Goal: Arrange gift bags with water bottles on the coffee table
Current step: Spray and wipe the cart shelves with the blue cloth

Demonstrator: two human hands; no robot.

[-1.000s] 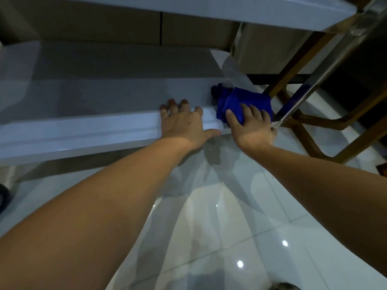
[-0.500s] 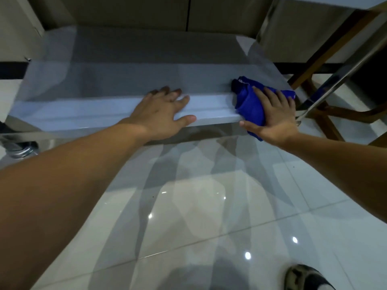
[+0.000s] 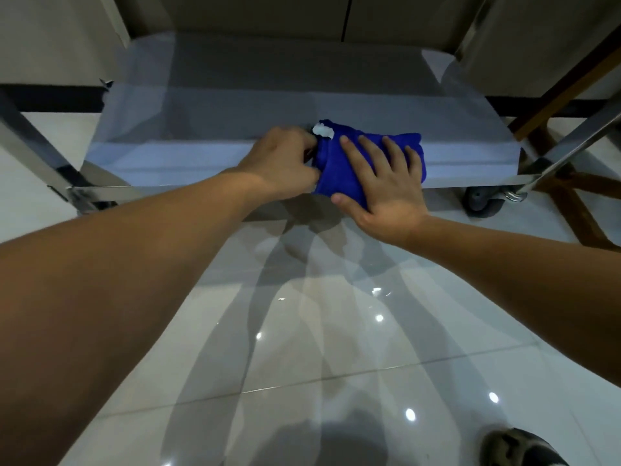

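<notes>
Blue bag point(image 3: 339, 163), crumpled, white bit at 11 o'clock. Left hand point(image 3: 282, 163) pinching; right hand point(image 3: 386, 183) flat on top. Glossy table point(image 3: 235, 105), tiled floor point(image 3: 336, 331).

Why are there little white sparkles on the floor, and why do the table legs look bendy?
In the head view, the sparkles are lamp glare on the shiny floor tiles; arm shadows fan across them. The wide-angle lens slants the table legs near the edges. The room is dim and bluish, yet the blue bag under the right hand and beside the left hand looks sharp.
</notes>
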